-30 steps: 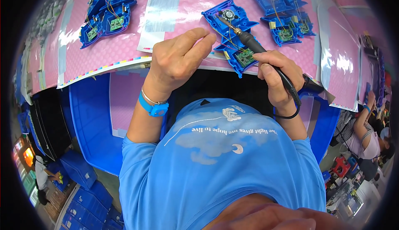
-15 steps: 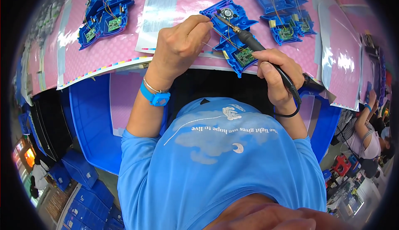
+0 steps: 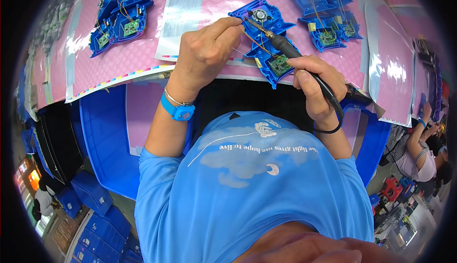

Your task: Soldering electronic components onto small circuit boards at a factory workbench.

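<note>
My right hand [image 3: 320, 83] grips a soldering iron [image 3: 284, 45] by its dark handle, and its cord runs down past the wrist. The iron's tip meets the upper left part of an opened blue plastic housing [image 3: 269, 20]. Inside that housing are a round silver speaker [image 3: 260, 15], thin wires and a green circuit board [image 3: 279, 65]. My left hand [image 3: 209, 49] is closed in a pinch at the housing's left edge, close to the tip. From under its fingers comes a thin silvery strand of solder wire [image 3: 238, 52]; the pinched end is hidden.
More opened blue housings with boards lie at the left [image 3: 124, 13] and right [image 3: 326, 13] of the pink-covered table [image 3: 128, 49]. Blue bins [image 3: 107, 139] stand below its front edge. Another person [image 3: 419, 149] sits at the far right.
Both hands hold nearly the same places. The soldering iron's handle has shifted very slightly to the left, with its tip still at the housing's upper left.
</note>
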Demonstrator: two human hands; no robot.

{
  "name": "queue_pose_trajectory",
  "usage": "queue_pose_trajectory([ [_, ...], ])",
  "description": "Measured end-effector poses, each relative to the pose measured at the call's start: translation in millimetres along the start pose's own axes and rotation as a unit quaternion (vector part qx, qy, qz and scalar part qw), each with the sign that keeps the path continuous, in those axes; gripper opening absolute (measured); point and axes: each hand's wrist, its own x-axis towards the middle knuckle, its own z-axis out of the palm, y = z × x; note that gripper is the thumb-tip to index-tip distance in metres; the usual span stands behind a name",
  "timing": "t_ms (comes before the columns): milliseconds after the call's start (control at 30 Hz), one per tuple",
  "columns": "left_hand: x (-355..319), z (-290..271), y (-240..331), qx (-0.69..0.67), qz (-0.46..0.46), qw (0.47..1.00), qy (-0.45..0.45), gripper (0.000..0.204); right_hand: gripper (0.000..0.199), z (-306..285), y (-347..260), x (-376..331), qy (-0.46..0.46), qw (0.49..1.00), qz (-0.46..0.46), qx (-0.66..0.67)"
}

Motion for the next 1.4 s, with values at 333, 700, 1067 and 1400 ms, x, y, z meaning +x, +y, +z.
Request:
queue_pose_trajectory([
  [333,-0.5,-0.6,-1.3,0.009,0.0,1.0,-0.01,0.015,0.021,-1.4,-2.5,-1.2,0.006,1.0,-0.017,-0.013],
  [700,-2.5,-0.3,-5.1,0.0,0.002,1.0,-0.013,0.022,0.025,-3.7,-5.0,-3.9,0.002,1.0,-0.022,-0.003],
  [1067,1.5,-15.6,14.4,-0.026,-0.014,0.996,0.085,0.028,0.018,-11.9,-3.2,-7.7,0.032,0.998,-0.045,0.018],
  [1400,5.4,-4.4,13.1,0.056,0.069,0.996,-0.021,0.026,0.025,-15.1,-3.2,-11.3,0.008,1.0,-0.021,0.012],
])
